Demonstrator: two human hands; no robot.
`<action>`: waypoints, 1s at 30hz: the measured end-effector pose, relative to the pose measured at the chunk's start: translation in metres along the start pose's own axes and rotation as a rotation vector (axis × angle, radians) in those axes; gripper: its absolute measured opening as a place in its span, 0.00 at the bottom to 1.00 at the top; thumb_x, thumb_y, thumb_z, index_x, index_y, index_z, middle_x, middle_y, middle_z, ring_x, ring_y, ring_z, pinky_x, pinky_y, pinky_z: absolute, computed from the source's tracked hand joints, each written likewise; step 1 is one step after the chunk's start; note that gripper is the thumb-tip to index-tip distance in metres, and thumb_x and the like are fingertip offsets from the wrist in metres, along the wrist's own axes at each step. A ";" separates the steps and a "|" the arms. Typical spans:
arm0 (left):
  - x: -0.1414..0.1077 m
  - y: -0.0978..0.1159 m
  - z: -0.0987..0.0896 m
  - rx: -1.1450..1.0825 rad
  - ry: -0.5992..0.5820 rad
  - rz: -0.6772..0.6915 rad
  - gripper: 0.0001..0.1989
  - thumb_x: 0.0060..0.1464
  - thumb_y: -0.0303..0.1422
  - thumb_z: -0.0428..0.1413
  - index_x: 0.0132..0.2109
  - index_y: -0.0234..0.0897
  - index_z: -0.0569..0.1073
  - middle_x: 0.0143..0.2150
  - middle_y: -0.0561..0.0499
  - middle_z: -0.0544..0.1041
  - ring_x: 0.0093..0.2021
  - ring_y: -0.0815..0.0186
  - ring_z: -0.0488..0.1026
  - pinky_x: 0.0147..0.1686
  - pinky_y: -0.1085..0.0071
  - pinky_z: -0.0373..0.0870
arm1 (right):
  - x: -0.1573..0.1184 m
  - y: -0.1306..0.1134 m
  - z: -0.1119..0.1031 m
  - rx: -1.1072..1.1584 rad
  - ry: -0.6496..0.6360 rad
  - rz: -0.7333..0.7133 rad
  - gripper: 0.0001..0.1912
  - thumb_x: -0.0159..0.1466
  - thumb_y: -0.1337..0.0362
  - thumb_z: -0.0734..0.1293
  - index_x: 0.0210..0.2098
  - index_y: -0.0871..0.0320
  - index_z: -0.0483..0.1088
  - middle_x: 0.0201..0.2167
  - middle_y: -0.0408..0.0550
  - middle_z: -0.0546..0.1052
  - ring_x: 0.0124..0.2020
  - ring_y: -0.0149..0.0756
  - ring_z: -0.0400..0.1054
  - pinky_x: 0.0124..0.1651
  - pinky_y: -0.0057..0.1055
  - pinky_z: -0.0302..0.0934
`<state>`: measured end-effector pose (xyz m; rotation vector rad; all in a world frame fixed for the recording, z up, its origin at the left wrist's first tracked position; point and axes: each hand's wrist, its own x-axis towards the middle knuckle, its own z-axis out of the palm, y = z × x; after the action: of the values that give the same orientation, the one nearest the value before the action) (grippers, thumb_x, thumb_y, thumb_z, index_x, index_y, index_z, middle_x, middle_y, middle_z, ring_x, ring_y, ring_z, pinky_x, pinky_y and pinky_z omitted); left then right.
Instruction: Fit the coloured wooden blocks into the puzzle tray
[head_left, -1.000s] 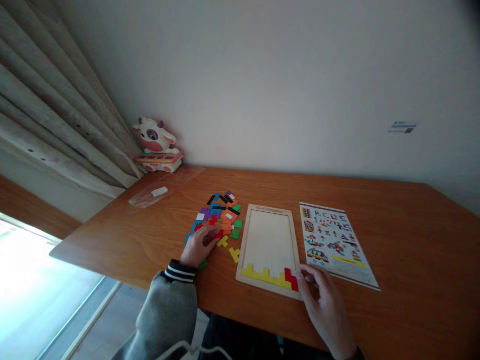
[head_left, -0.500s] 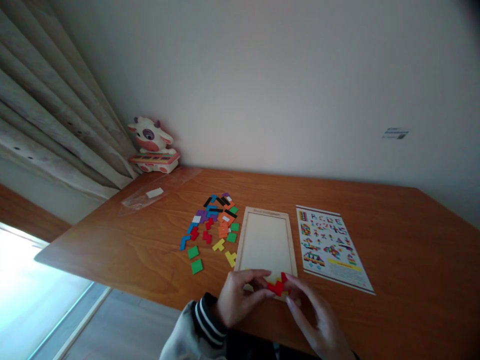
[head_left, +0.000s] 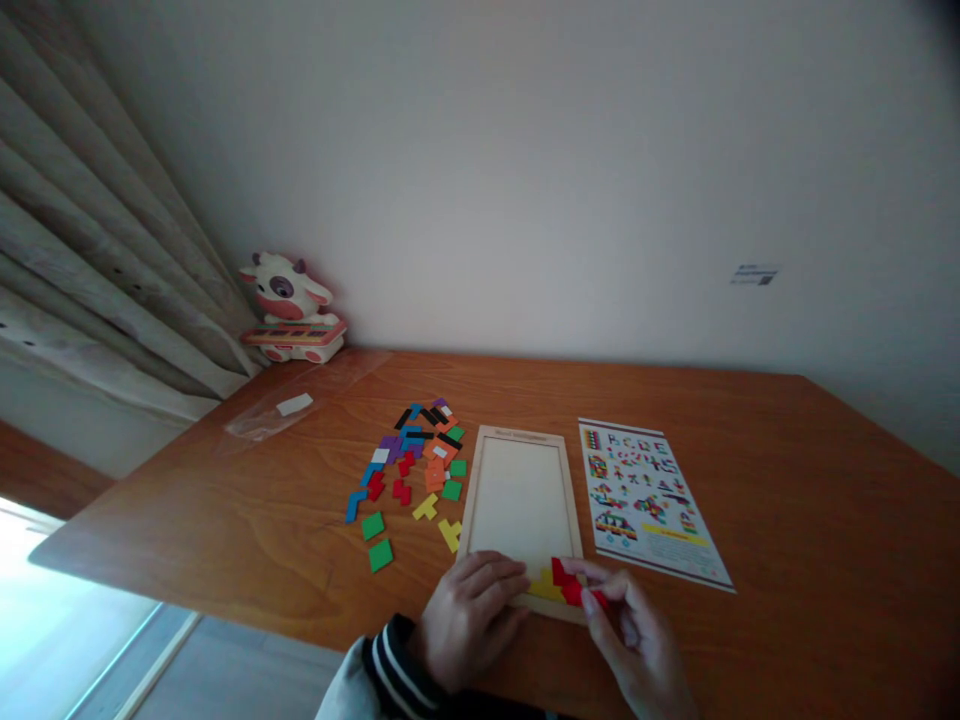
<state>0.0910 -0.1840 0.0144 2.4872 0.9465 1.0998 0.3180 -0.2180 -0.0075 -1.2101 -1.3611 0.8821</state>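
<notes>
My right hand (head_left: 634,625) pinches a red zigzag puzzle block (head_left: 571,588) between thumb and fingers, over the bottom right corner of a wooden puzzle tray (head_left: 574,500). Beside the red block, a yellow block (head_left: 544,586) lies inside the tray at its near edge. My left hand (head_left: 474,612) rests palm down across the tray's lower left corner, fingers lying nearly flat with their tips by the yellow block. The left fingers partly hide that corner. Whether the red block lies flat in the tray, I cannot tell.
Left of the tray lie several loose coloured blocks (head_left: 402,492). A printed pattern sheet (head_left: 652,500) is on the right. Farther back are a clear plastic bag (head_left: 259,425) and a cow toy with a keyboard (head_left: 292,310). The table's left edge borders a bright floor.
My left hand has let go of the red block and settled on the tray's corner. My right hand has brought the red block slightly lower, against the yellow one. The view has shifted slightly.
</notes>
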 end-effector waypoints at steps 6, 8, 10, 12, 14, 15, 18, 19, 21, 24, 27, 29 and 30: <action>-0.005 -0.004 0.000 0.075 -0.089 -0.015 0.13 0.59 0.28 0.57 0.51 0.41 0.76 0.50 0.43 0.81 0.52 0.55 0.77 0.50 0.57 0.79 | 0.003 0.001 0.003 0.048 0.130 0.056 0.13 0.62 0.52 0.70 0.32 0.54 0.69 0.42 0.57 0.82 0.44 0.46 0.79 0.46 0.40 0.75; -0.004 -0.005 0.002 0.076 -0.100 -0.026 0.11 0.60 0.28 0.57 0.49 0.42 0.77 0.50 0.44 0.81 0.51 0.55 0.77 0.50 0.57 0.78 | 0.005 0.001 0.003 0.048 0.197 0.085 0.14 0.60 0.51 0.72 0.33 0.55 0.70 0.43 0.56 0.82 0.45 0.47 0.78 0.45 0.40 0.76; -0.004 -0.006 0.004 0.073 -0.096 -0.031 0.10 0.60 0.28 0.57 0.47 0.42 0.77 0.49 0.45 0.81 0.50 0.55 0.77 0.49 0.56 0.78 | 0.006 0.004 0.003 0.062 0.247 0.117 0.16 0.58 0.51 0.73 0.36 0.55 0.71 0.46 0.56 0.81 0.45 0.47 0.78 0.45 0.40 0.76; -0.003 -0.007 0.005 0.068 -0.094 -0.030 0.09 0.60 0.28 0.57 0.46 0.41 0.78 0.48 0.46 0.82 0.48 0.56 0.78 0.48 0.56 0.78 | 0.006 0.008 0.002 0.077 0.258 0.142 0.19 0.57 0.50 0.74 0.41 0.55 0.72 0.49 0.57 0.80 0.44 0.47 0.79 0.45 0.40 0.76; -0.003 -0.007 0.005 0.065 -0.093 -0.030 0.09 0.60 0.27 0.57 0.46 0.41 0.78 0.47 0.46 0.82 0.46 0.56 0.78 0.47 0.57 0.78 | 0.006 0.013 0.002 0.075 0.249 0.156 0.22 0.57 0.50 0.73 0.46 0.56 0.72 0.51 0.57 0.79 0.46 0.47 0.78 0.47 0.40 0.76; -0.003 -0.007 0.005 0.065 -0.095 -0.032 0.09 0.60 0.27 0.57 0.46 0.41 0.78 0.46 0.47 0.82 0.46 0.57 0.78 0.47 0.57 0.77 | 0.007 0.014 0.002 0.067 0.243 0.157 0.22 0.58 0.50 0.73 0.46 0.56 0.72 0.51 0.57 0.79 0.47 0.47 0.78 0.47 0.40 0.76; -0.003 -0.006 0.004 0.067 -0.099 -0.041 0.09 0.59 0.27 0.57 0.46 0.42 0.78 0.46 0.48 0.82 0.45 0.57 0.77 0.47 0.57 0.77 | 0.010 0.016 0.004 -0.020 0.250 0.152 0.22 0.59 0.49 0.72 0.46 0.56 0.73 0.44 0.55 0.82 0.40 0.44 0.79 0.44 0.39 0.76; -0.003 -0.006 0.004 0.066 -0.101 -0.044 0.09 0.59 0.27 0.57 0.46 0.42 0.78 0.46 0.48 0.82 0.45 0.57 0.77 0.47 0.57 0.77 | 0.013 0.015 0.005 -0.068 0.266 0.148 0.22 0.60 0.48 0.71 0.46 0.56 0.73 0.40 0.54 0.82 0.37 0.43 0.79 0.41 0.39 0.76; -0.002 -0.006 0.004 0.064 -0.101 -0.048 0.09 0.59 0.27 0.57 0.46 0.42 0.78 0.47 0.48 0.81 0.45 0.57 0.77 0.47 0.57 0.77 | 0.018 0.013 0.007 -0.164 0.301 0.127 0.22 0.61 0.47 0.69 0.47 0.57 0.73 0.37 0.53 0.82 0.34 0.42 0.78 0.38 0.38 0.75; -0.002 -0.005 0.004 0.062 -0.100 -0.054 0.09 0.59 0.26 0.57 0.45 0.42 0.77 0.47 0.47 0.81 0.45 0.57 0.77 0.47 0.58 0.77 | 0.028 0.012 0.010 -0.238 0.297 0.097 0.23 0.63 0.45 0.67 0.44 0.57 0.75 0.36 0.53 0.82 0.32 0.42 0.77 0.35 0.36 0.74; -0.001 -0.004 0.003 0.064 -0.102 -0.055 0.08 0.58 0.26 0.57 0.43 0.42 0.77 0.47 0.48 0.81 0.45 0.57 0.76 0.47 0.58 0.77 | 0.034 0.013 0.015 -0.317 0.233 0.094 0.24 0.63 0.42 0.65 0.41 0.57 0.77 0.30 0.50 0.82 0.27 0.41 0.76 0.30 0.35 0.72; -0.001 -0.004 0.004 0.067 -0.101 -0.057 0.08 0.58 0.26 0.57 0.43 0.41 0.77 0.47 0.48 0.81 0.45 0.58 0.76 0.46 0.58 0.76 | 0.037 0.014 0.017 -0.382 0.187 0.063 0.24 0.65 0.43 0.63 0.40 0.57 0.78 0.31 0.51 0.82 0.27 0.41 0.75 0.32 0.35 0.71; -0.001 -0.005 0.004 0.067 -0.099 -0.057 0.08 0.58 0.26 0.57 0.43 0.41 0.77 0.47 0.49 0.81 0.45 0.58 0.76 0.46 0.58 0.76 | 0.038 0.014 0.019 -0.412 0.167 0.040 0.25 0.66 0.43 0.62 0.40 0.57 0.78 0.32 0.51 0.82 0.29 0.41 0.75 0.34 0.36 0.71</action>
<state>0.0911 -0.1811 0.0090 2.5250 1.0339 0.9327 0.3053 -0.1762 -0.0153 -1.5911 -1.4260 0.5245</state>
